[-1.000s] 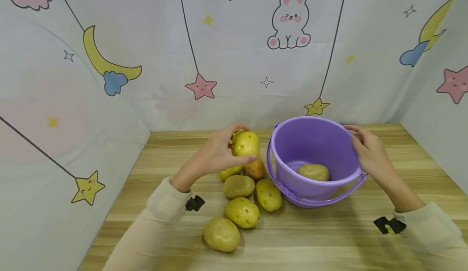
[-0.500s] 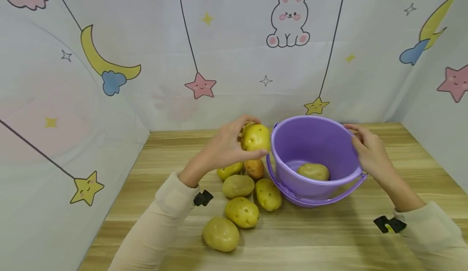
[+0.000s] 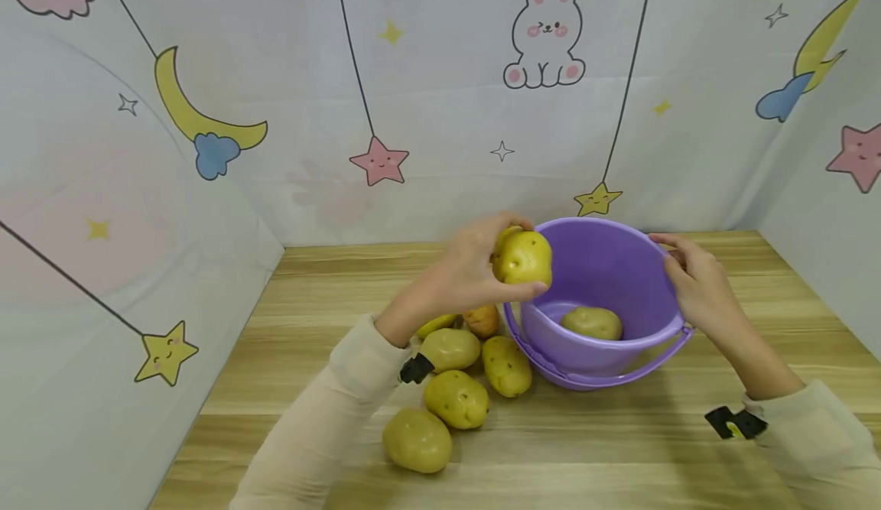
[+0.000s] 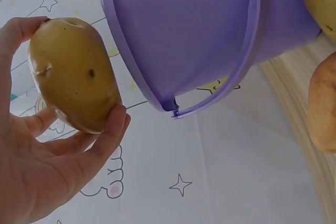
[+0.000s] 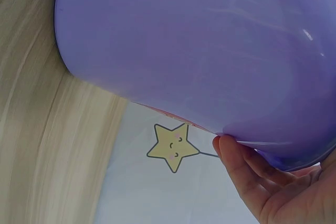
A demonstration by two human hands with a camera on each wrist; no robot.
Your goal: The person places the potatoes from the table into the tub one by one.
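My left hand [image 3: 475, 265] holds a yellow potato [image 3: 525, 258] between thumb and fingers, level with the left rim of a purple bucket [image 3: 571, 349]. In the left wrist view the same potato [image 4: 73, 72] shows a dark eye, with fingers around its far end and the bucket's rim beside it. My right hand [image 3: 703, 284] grips the bucket's right rim. From the right wrist view, fingertips [image 5: 233, 150] press along the bucket's outer wall [image 5: 184, 51]. Another potato [image 3: 592, 323] lies inside on the bucket's bottom. The bucket's handle [image 3: 612, 380] hangs down at its front.
Several potatoes lie left of the bucket on the wood-grain table [image 3: 585, 449], among them a front one [image 3: 417, 440], a middle one [image 3: 456, 400], one by the bucket [image 3: 507, 366] and a browner one [image 3: 482, 320]. A patterned white cloth [image 3: 440, 112] encloses the back and sides.
My left hand has carried the potato up and to the right, from over the other potatoes to the bucket's left rim. The right hand and bucket stay in place.
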